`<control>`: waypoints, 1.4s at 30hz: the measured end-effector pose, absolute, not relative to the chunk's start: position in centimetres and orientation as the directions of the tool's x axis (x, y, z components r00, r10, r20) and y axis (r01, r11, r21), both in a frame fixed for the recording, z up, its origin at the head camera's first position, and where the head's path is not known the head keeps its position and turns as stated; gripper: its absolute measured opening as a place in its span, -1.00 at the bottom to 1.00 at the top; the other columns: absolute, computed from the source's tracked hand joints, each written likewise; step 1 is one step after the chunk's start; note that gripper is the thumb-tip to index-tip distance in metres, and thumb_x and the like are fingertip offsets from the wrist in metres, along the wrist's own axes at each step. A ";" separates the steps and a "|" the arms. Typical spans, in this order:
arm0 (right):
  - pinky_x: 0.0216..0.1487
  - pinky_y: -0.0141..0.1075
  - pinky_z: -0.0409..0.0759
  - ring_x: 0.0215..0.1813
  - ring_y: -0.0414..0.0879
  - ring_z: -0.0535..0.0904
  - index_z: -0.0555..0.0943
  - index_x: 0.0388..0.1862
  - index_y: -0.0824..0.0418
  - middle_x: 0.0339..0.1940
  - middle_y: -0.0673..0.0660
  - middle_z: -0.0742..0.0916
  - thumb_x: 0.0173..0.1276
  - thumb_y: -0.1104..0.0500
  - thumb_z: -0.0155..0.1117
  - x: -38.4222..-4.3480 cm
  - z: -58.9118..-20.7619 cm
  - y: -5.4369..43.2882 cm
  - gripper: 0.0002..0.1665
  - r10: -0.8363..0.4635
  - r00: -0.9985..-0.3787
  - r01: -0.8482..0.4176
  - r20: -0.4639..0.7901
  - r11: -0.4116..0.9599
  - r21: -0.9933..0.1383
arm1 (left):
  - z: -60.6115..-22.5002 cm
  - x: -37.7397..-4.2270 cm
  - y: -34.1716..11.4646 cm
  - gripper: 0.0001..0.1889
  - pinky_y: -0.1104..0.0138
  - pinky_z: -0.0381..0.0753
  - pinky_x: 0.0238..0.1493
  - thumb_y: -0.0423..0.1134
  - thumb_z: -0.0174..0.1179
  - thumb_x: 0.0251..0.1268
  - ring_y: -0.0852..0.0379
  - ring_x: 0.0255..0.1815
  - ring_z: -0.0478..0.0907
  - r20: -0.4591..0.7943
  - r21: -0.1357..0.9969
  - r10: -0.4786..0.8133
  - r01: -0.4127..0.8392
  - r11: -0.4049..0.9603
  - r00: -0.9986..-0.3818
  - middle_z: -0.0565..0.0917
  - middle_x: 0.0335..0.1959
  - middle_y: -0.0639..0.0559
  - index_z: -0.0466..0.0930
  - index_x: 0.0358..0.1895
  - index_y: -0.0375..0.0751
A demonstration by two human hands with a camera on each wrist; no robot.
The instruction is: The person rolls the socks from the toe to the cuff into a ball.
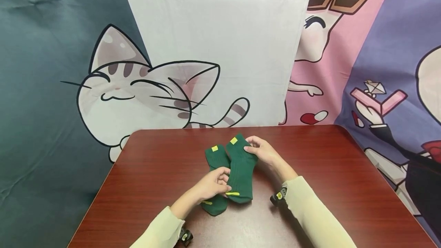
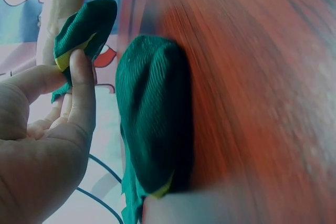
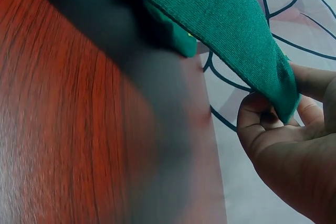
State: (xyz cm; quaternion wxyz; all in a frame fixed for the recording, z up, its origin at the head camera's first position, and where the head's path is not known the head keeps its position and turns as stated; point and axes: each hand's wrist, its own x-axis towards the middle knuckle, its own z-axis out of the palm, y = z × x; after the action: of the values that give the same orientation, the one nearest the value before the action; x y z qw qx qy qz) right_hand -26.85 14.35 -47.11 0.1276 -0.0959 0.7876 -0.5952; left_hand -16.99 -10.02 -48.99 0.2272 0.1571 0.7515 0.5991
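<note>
Two dark green socks with yellow marks are in the head view. The upper sock (image 1: pixel 242 173) is held in both hands, raised off the table and overlapping the lower sock (image 1: pixel 217 158). My left hand (image 1: pixel 211 183) pinches the held sock by its yellow stripe between thumb and finger, as the left wrist view shows. With thumb and fingers, my right hand (image 1: pixel 263 150) grips the edge at its far end; in the right wrist view the green fabric (image 3: pixel 226 30) stretches taut from those fingers. The lower sock's foot (image 2: pixel 152 114) lies on the table beside my left hand.
The socks are over the middle of a reddish-brown wooden table (image 1: pixel 155 171). Behind its far edge hangs a cartoon-printed cloth (image 1: pixel 220 22). Each wrist wears a small dark camera, and the sleeves are pale.
</note>
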 end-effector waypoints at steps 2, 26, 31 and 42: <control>-0.18 -0.24 0.54 -0.24 -0.06 0.53 0.58 0.12 0.33 -0.35 0.07 0.61 0.43 0.23 0.31 -26.9 -47.2 14.0 -0.66 -0.300 -0.950 0.001 -0.085 0.270 -0.963 | -49.0 -16.9 -10.3 -0.44 0.18 0.74 -0.26 -0.49 0.26 0.29 0.18 -0.30 0.63 -0.153 0.972 0.507 -0.036 0.234 -0.848 0.57 -0.23 -0.03 0.30 0.32 -0.51; -0.16 -0.30 0.58 -0.21 -0.11 0.61 0.59 0.07 0.29 -0.26 0.07 0.69 0.41 0.23 0.34 -27.2 -48.7 10.3 -0.71 -0.283 -0.956 0.039 -0.081 0.148 -0.988 | -49.2 -16.8 -13.6 -0.42 0.15 0.76 -0.24 -0.50 0.24 0.30 0.18 -0.32 0.62 -0.162 0.973 0.513 -0.049 0.227 -0.843 0.52 -0.27 -0.02 0.24 0.33 -0.56; -0.17 -0.31 0.61 -0.21 -0.12 0.63 0.59 0.08 0.29 -0.24 0.07 0.69 0.42 0.24 0.34 -27.4 -48.9 9.5 -0.70 -0.290 -0.952 0.063 -0.097 0.125 -0.990 | -49.3 -16.8 -14.4 -0.41 0.13 0.76 -0.24 -0.51 0.24 0.28 0.21 -0.33 0.61 -0.166 0.972 0.508 -0.055 0.227 -0.845 0.50 -0.28 -0.01 0.22 0.33 -0.58; -0.20 -0.33 0.59 -0.24 -0.14 0.59 0.57 0.06 0.34 -0.30 0.04 0.65 0.42 0.31 0.31 -27.7 -49.6 8.2 -0.72 -0.299 -0.948 0.097 -0.109 0.056 -0.994 | -49.9 -17.0 -15.7 -0.42 0.16 0.76 -0.25 -0.50 0.25 0.29 0.18 -0.34 0.62 -0.176 0.964 0.482 -0.050 0.262 -0.858 0.52 -0.28 -0.03 0.25 0.34 -0.53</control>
State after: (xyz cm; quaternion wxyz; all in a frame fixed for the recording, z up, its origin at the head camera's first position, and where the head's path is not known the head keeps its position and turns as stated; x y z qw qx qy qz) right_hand -27.67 8.15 -49.56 0.1447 -0.0708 0.7120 -0.6835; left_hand -16.99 -15.66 -49.93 0.2253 0.1419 0.7618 0.5906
